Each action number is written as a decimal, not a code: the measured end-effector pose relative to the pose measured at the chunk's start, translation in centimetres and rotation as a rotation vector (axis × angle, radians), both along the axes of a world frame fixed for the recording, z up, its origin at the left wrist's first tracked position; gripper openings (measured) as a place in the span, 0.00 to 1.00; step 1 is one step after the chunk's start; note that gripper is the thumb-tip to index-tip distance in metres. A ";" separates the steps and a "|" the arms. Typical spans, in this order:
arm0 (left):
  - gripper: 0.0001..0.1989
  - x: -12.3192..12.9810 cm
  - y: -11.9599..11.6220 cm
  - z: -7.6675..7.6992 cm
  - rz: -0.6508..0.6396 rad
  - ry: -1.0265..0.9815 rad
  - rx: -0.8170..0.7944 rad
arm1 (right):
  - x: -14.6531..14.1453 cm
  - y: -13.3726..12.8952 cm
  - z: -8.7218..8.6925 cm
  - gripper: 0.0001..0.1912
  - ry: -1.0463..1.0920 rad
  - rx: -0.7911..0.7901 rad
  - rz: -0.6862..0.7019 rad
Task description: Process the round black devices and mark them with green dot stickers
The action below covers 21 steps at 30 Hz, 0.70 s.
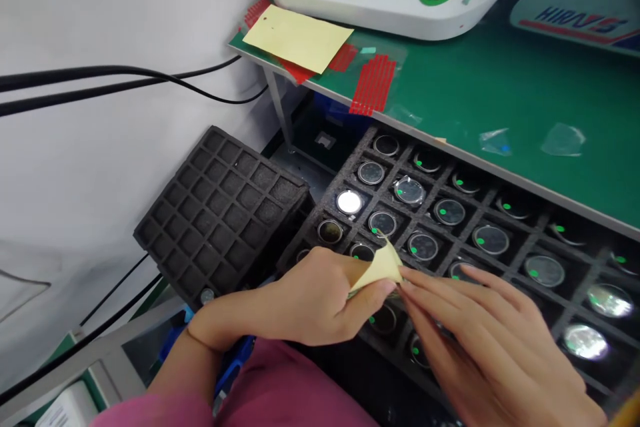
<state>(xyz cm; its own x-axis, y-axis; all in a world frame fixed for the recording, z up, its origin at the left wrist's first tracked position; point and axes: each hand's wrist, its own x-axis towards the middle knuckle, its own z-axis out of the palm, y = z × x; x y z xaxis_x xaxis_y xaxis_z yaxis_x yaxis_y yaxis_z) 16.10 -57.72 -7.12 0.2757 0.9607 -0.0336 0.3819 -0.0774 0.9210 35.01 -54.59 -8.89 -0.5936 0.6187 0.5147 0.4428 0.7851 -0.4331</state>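
A folded piece of pale yellow paper point(381, 265) is pinched between the thumb and curled fingers of my left hand point(320, 297). From the right, my right hand point(480, 333) meets it with closed fingertips at the paper's edge; its other fingers lie stretched out and its thumb is partly hidden. Both hands are over a dark foam tray point(400, 217) whose square pockets hold round, glass-like discs, such as one disc point(491, 239) with a green dot. Some discs are hidden beneath my hands.
A second foam tray point(220, 207) stands at the left. Behind is a green shelf point(450, 93) bearing a yellow sheet point(300, 37), red strips point(374, 83) and bits of clear film point(564, 140). A white control panel point(400, 10) has push buttons. Black cables point(125, 73) cross at left.
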 end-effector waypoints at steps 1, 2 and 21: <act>0.16 -0.1 0.0 0.0 0.001 -0.016 -0.040 | 0.0 0.0 0.0 0.07 -0.006 -0.009 0.012; 0.16 -0.2 0.0 0.0 0.005 -0.034 -0.088 | 0.0 0.0 0.0 0.07 -0.006 -0.019 0.023; 0.03 -2.6 -0.2 -1.3 0.481 -0.085 0.704 | -1.3 2.3 -0.7 0.16 0.977 -1.039 -0.736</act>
<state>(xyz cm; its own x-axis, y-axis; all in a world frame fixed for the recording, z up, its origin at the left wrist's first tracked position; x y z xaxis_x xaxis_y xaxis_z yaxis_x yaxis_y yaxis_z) 13.53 -57.87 -8.39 -0.1927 0.7629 0.6171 0.4518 -0.4893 0.7459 33.74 -52.33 -9.54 0.2656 0.9145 -0.3052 -0.1800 -0.2640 -0.9476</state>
